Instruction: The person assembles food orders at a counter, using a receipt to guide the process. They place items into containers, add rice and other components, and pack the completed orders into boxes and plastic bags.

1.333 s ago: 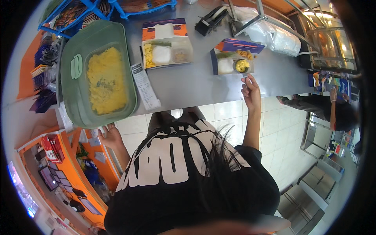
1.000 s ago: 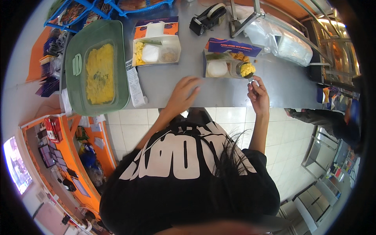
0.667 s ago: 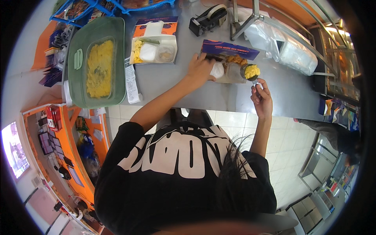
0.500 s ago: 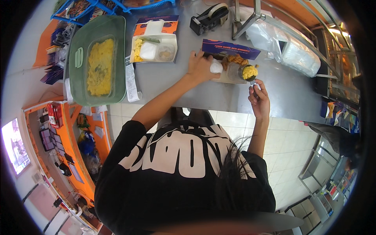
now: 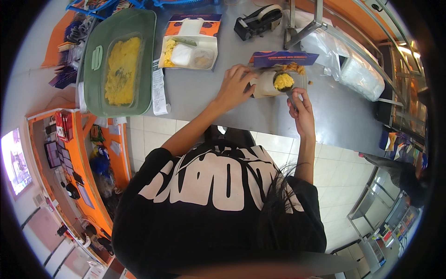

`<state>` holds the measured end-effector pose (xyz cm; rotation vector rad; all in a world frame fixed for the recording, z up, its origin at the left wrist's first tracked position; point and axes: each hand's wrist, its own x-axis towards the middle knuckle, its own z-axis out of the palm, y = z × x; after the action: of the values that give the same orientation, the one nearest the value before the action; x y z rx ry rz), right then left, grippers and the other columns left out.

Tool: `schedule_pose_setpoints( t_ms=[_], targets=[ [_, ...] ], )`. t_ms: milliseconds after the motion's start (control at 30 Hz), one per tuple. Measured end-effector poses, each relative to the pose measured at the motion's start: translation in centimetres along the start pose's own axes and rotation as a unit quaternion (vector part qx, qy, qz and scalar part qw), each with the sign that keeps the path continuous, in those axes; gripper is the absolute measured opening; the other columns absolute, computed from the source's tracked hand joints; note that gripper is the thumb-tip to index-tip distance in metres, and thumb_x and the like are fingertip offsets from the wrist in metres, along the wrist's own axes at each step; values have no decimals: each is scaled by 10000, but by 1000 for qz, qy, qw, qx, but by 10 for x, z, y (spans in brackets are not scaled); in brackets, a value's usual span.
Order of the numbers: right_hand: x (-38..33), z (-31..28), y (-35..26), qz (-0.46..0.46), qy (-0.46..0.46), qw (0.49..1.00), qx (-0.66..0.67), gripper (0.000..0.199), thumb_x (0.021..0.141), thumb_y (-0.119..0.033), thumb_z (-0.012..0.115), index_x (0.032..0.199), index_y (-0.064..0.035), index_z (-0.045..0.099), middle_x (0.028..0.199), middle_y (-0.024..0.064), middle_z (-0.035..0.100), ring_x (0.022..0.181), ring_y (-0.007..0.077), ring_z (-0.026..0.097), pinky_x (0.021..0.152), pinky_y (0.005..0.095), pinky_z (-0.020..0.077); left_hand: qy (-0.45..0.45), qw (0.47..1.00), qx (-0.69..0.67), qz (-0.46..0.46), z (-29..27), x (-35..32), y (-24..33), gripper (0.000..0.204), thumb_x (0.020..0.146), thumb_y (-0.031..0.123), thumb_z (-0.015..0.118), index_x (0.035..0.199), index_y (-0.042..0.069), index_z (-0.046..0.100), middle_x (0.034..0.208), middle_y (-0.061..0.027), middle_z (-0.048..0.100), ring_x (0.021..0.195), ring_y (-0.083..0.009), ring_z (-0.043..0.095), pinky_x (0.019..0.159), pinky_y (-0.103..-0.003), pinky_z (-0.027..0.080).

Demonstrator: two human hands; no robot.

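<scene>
In my right hand [image 5: 302, 109] is the handle of a dark round scoop [image 5: 290, 92], heaped with yellow scrambled egg [image 5: 283, 81]. The scoop hangs over an open takeaway box [image 5: 265, 84] with a raised purple lid flap [image 5: 285, 58]. Brown fried pieces [image 5: 294, 68] lie at the back of that box, and a clear plastic cup [image 5: 302, 81] shows at its right, partly covered by the scoop. My left hand [image 5: 235, 87] curls its fingers and thumb around the box's left end; the fingertips are slightly blurred.
A filled takeaway box [image 5: 211, 42] stands farther left, beside a green tub [image 5: 145, 69] of yellow egg. A receipt strip [image 5: 159, 93] lies by the tub. Behind are a black tape dispenser [image 5: 258, 23], a metal rack leg [image 5: 304, 35] and plastic bags [image 5: 357, 76]. A brown crumb lies right of the box.
My right hand has brought the scoop of egg leftward, from the box's right end to over its middle. My left hand remains at the left end; the white lump beside it is no longer plainly visible.
</scene>
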<state>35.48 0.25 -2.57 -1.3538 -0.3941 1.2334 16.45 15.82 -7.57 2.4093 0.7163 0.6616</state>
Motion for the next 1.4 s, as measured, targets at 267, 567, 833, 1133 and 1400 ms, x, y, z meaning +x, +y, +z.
schedule_pose_setpoints(
  t_ms=[267,567,833,1133,1400],
  targets=[
    [38,18,17,-215,-55,892,-394,115,916,-135,610,971,-48,557,879,75,647,787,184,633,685,318,492,31,943,-291,-160,18,-13,-11,468,827,4,621,1276,74,511,1222,-132,489,1133,-244,540,891,-315,516],
    [29,20,27,-204,-41,903,-376,87,938,-117,586,942,-46,535,826,36,616,701,96,535,610,244,422,19,890,-429,-152,21,-19,-27,492,871,55,627,1337,93,472,1312,-113,447,1227,-234,470,911,-307,515],
    [18,27,34,-187,-15,948,-259,151,973,-181,549,899,-71,476,706,-41,479,599,35,378,535,186,316,28,930,-349,-114,24,-12,-18,485,911,167,618,1357,81,449,1299,-113,468,1158,-199,508,831,-295,516],
    [-6,181,51,35,-81,994,57,91,950,-175,505,1023,-120,515,642,19,506,460,46,326,421,193,237,162,832,-425,-317,-39,-133,-27,208,940,165,571,1115,54,549,845,-36,616,756,-124,609,677,-248,481],
    [46,293,89,138,-477,857,-139,123,911,-152,532,963,-69,607,669,1,554,538,32,428,456,184,276,582,458,-516,-430,-181,-266,-169,881,855,677,441,1481,113,183,1525,-112,205,1361,-308,230,1106,-461,187]
  ],
)
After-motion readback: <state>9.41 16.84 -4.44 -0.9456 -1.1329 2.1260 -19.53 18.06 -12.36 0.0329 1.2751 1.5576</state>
